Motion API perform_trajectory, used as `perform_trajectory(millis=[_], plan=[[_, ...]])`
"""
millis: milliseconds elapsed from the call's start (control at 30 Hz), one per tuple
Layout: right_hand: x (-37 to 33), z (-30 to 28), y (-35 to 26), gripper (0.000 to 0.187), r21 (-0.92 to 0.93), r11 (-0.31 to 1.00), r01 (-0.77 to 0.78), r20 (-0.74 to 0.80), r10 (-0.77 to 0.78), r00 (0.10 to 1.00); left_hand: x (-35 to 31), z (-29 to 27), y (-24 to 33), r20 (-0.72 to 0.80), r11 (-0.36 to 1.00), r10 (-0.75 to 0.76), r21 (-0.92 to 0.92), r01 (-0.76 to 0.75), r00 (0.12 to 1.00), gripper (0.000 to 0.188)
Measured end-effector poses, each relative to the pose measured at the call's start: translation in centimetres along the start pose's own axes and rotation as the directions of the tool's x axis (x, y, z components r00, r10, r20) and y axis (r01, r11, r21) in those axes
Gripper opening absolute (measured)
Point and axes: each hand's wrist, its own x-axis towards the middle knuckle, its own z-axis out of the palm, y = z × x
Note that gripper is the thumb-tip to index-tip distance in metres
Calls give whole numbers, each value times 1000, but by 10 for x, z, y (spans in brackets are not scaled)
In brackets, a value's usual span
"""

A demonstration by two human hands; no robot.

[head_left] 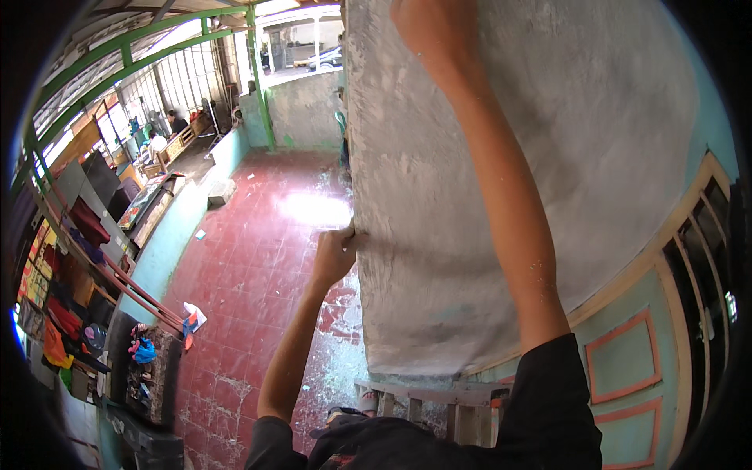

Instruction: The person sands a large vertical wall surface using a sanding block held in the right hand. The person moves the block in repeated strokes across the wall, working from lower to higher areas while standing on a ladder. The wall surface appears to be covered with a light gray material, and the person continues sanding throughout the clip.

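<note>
A grey plastered wall (439, 196) with rough smears and darker patches stands right in front of me. My left hand (335, 254) is at the wall's left vertical edge, its fingers curled against that corner. High up, my right hand (439, 31) is raised close to the wall's surface. Its fingers look curled, but the upper part of the hand is cut off by the frame, so whatever it holds is hidden. Pale specks of dust dot my right forearm (509, 188).
Below me is a wooden slatted stand (439, 395), with a foot (368, 403) beside it. Red floor tiles (235, 274) carry white splatter. At left, a low wall (168, 270) borders piled clutter. A green door (627, 360) stands at right. Far back, a person (177, 121) sits.
</note>
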Motion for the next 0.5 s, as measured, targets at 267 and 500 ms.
perform_trajectory(millis=[267,500], plan=[[-227,-51,-68,44,84,970,-228,290,195,937,12,-6,11,37,995,-53,-79,56,998,17],[-367,-84,-98,40,21,964,-267,345,243,907,13,-2,5,34,998,-44,-42,46,998,17]])
